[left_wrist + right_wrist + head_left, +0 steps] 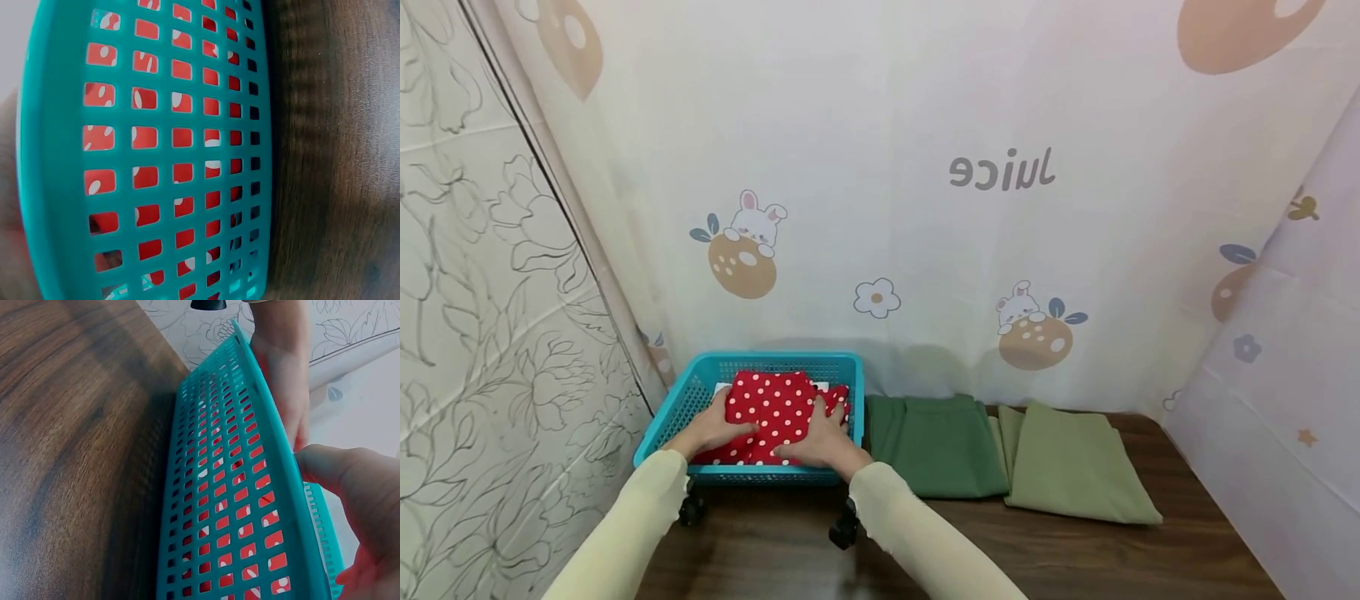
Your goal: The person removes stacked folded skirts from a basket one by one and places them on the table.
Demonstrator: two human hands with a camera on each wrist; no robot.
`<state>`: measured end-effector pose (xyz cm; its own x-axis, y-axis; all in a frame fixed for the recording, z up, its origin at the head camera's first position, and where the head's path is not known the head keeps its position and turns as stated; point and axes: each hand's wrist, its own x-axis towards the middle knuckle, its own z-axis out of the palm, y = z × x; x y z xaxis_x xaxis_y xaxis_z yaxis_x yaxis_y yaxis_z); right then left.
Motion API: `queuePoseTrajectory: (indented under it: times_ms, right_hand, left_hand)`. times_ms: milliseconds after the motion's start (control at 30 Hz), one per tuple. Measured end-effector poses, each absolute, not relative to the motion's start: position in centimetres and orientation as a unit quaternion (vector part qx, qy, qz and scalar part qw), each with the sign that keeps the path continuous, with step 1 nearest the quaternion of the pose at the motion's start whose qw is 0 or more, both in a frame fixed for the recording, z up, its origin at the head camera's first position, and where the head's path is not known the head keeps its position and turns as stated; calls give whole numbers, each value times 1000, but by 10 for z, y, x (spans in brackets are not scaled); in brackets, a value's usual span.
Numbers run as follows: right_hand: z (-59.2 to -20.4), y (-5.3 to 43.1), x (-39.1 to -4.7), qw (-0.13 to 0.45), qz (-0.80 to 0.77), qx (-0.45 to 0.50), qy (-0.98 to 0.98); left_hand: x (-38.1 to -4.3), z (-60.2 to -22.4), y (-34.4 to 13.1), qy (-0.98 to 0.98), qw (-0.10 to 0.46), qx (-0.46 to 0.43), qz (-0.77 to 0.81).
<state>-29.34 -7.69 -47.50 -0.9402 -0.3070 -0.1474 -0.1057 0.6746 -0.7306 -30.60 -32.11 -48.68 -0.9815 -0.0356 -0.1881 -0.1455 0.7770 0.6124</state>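
Note:
A blue-green plastic basket [748,475] with perforated sides stands at the left of the table. Inside lies a folded red cloth with white polka dots [767,400]; bits of something white show around its edges. My left hand [711,429] rests at the cloth's left side, thumb stretched across the top. On the right side, my right hand [823,437] touches the same cloth with spread fingers. Through the holes in the left wrist view, the red cloth [145,139] shows near the basket wall. The right wrist view has the right hand [369,506] over the basket rim.
A folded dark green cloth [940,450] lies just right of the basket. Beside it is a folded light olive cloth [1075,467], partly overlapping more light cloth. The dark wooden table [760,542] backs onto a printed curtain [880,208].

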Motion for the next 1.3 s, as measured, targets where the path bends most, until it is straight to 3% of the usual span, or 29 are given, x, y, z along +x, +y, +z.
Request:
queuePoseTrajectory:
  times_ms: [233,600,833,1067,1300]
  right_hand:
    - [-478,-78,-296,133,-391,-102,905]
    - [-481,-81,-297,118,-409,-74,902]
    - [-480,-78,-296,117,-420,-62,898]
    - [-478,-75,-301,86,-481,-71,870]
    - [-483,-74,-303,91,-508,-73,853]
  left_hand:
    - [-308,-486,-323,928,118,-104,339]
    - [-300,-480,-326,924,90,-157,337]
    - [-298,-484,-320,940,65,-154,297]
    - [-301,-483,-317,935,79,-167,303]
    - [-298,-480,-319,920,100,-166,340]
